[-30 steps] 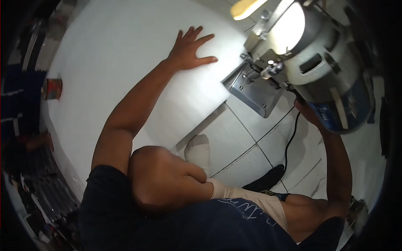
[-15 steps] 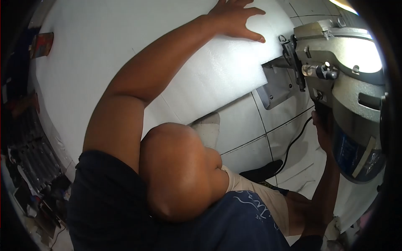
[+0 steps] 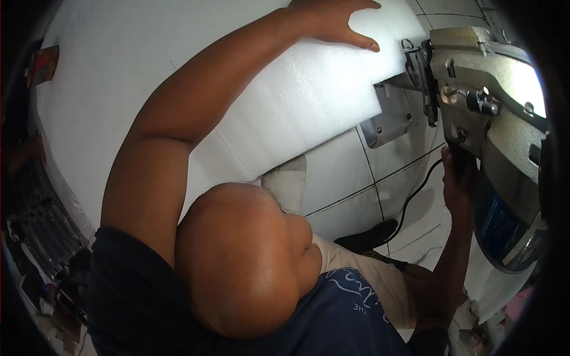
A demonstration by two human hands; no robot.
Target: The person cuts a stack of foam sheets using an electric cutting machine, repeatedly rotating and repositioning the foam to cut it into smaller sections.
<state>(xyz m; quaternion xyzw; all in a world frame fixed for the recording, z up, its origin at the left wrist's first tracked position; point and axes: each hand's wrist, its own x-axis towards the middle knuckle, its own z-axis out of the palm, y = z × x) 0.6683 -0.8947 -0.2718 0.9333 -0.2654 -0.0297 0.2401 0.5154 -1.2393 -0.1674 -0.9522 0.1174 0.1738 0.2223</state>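
My left hand (image 3: 335, 21) lies with its thumb and a finger spread on a large white foam sheet (image 3: 309, 95), near the sheet's right end; its other fingers run past the top edge. A grey cutting machine (image 3: 469, 65) with a lit front stands at the right. My right hand (image 3: 457, 178) is wrapped round a dark handle at the rear of the machine, partly hidden behind it. The machine's metal base plate (image 3: 389, 121) sits beside the foam sheet's corner, which partly overlaps it.
A black cable (image 3: 415, 193) hangs from the handle down to the tiled floor (image 3: 338, 172). My bent knee (image 3: 237, 255) is close to the sheet's near edge. A reddish can (image 3: 44, 65) and dark clutter (image 3: 41, 207) lie at the far left.
The view has swung, so the machine now sits further right and my left hand nearer the top edge. My right hand stays on the handle.
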